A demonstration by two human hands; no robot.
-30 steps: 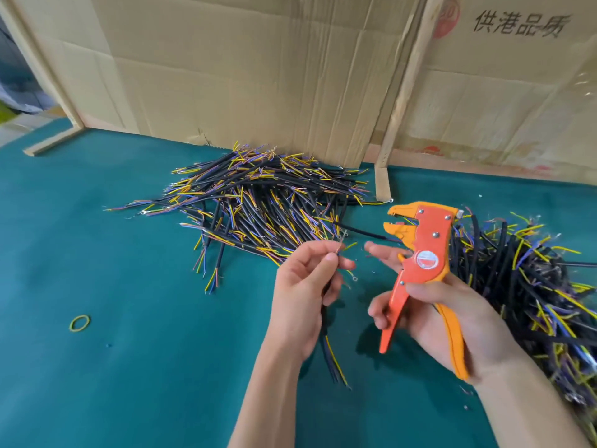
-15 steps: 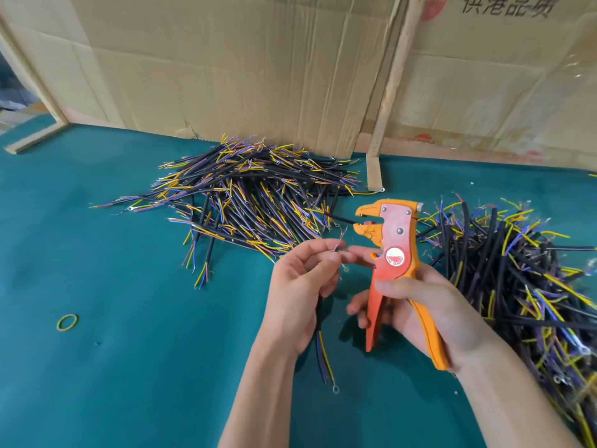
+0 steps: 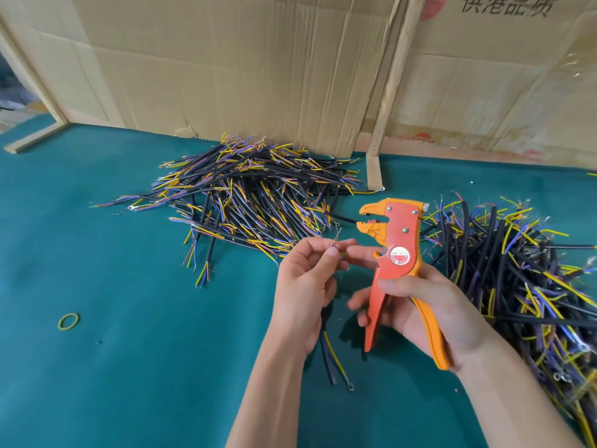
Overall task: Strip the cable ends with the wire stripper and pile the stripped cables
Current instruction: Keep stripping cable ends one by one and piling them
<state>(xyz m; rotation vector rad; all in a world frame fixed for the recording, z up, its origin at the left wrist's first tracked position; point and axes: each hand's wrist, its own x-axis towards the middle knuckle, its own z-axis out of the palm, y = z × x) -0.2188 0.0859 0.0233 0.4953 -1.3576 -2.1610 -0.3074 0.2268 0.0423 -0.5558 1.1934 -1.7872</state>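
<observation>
head view: the cardboard wall carries printed chinese characters at top right. the left hand pinches a cable upright, its wires dangling below. the right hand grips the wire stripper, jaws parted. cable piles lie behind and right on the green tabletop; a rubber band sits left.

head-worn view, angled down, close over table

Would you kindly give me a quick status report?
Left hand pinching cable end up. Right hand gripping wire stripper, mouth open, empty. Nothing between them.
</observation>
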